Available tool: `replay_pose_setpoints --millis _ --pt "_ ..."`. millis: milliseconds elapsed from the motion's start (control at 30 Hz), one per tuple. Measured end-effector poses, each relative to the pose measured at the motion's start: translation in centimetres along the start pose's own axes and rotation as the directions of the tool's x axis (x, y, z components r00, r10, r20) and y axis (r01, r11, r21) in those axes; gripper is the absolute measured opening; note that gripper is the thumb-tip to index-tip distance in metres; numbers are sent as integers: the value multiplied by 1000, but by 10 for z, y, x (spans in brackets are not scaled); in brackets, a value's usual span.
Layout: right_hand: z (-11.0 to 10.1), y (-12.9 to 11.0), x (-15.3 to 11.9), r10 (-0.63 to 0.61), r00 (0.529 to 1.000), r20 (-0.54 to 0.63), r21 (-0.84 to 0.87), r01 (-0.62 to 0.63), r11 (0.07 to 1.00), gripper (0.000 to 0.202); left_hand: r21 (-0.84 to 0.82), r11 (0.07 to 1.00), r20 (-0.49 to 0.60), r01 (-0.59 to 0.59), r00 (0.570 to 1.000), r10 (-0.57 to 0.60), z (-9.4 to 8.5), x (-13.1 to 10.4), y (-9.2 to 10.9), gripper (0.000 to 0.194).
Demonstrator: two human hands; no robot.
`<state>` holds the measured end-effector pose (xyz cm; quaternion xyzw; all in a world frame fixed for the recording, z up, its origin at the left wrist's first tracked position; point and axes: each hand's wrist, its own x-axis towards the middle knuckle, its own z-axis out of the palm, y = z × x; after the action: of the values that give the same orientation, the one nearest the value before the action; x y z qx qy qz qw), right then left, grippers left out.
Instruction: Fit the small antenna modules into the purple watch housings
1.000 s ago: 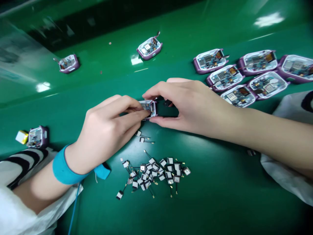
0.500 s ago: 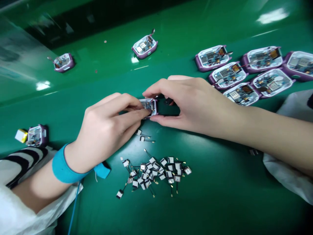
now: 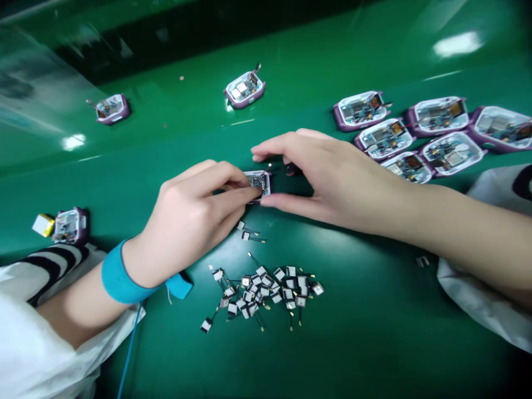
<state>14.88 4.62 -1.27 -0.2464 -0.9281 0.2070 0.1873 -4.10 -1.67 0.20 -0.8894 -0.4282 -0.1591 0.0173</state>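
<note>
My left hand [image 3: 199, 202] grips a small purple-and-white smartwatch case [image 3: 265, 183], open, with its circuit board showing. One finger presses on the board; the hand covers the case's left part. At the case's right side is my right hand [image 3: 332, 177], thumb and index finger spread apart, with the thumb tip by the lower right corner. A thin wire with a small bright end rises from the case between them. Some dark thing [image 3: 291, 169] lies against the right hand's curled fingers; I cannot make out what it is. Below are two small antenna modules [image 3: 246, 236] with short cables.
A pile of similar modules [image 3: 261, 288] lies nearer me. Several open watch cases [image 3: 384, 138] stand close together at the right; others are at the back and left, one beside a yellow-edged battery [image 3: 42, 225]. A blue wrist strap [image 3: 124, 274] trails a cord.
My right index finger has lifted away from the top of the case, widening the gap to the thumb. My left hand keeps its hold. The whole view has shifted slightly.
</note>
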Motion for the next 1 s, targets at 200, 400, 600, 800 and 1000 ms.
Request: replay_pose_setpoints --millis 200,400,600,800,1000 --pt "-23 2 3 20 998 -57 -29 -22 999 29 -6 1000 -20 9 1000 -9 3 -1 -1 16" --pt "-25 -15 0 77 968 -239 63 -63 996 16 -22 1000 -32 -15 999 14 4 -1 -3 18" --pt "-13 -22 -4 -9 941 -338 24 18 1000 4 27 999 30 26 999 -27 2 -2 0 22" --pt "-8 -22 -4 -80 931 -357 -58 63 996 3 17 999 26 44 999 -45 4 -4 0 20" --pt "-4 -20 -4 -203 881 -427 -156 149 976 4 14 999 25 51 998 -52 4 -3 0 21"
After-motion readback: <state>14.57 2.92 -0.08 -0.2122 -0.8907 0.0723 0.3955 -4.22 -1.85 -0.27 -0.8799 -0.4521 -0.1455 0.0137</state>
